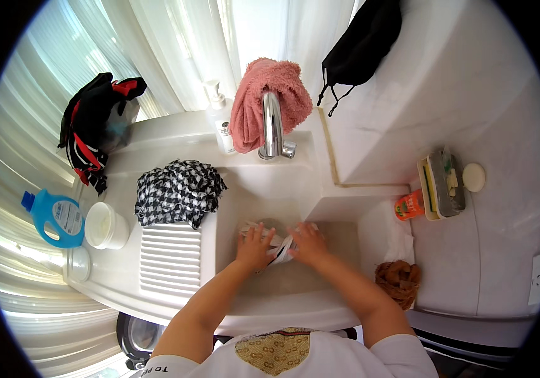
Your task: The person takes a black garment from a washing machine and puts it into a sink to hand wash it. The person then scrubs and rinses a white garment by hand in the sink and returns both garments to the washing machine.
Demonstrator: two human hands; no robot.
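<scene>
Both my hands are down in the white sink basin [345,242]. My left hand [254,247] and my right hand [307,243] grip a small white cloth with dark stripes [277,249] between them, bunched at the bottom of the basin. A chrome faucet [273,126] stands above the basin with a pink towel [263,101] draped over it.
A black-and-white checked cloth [178,192] lies above the ribbed washboard [170,258]. A blue detergent bottle [55,217], white tubs [106,225], a pump bottle [220,123] and a black-and-red garment [93,126] stand left. A brown cloth [398,280], orange bottle [408,205] and soap tray [443,184] sit right.
</scene>
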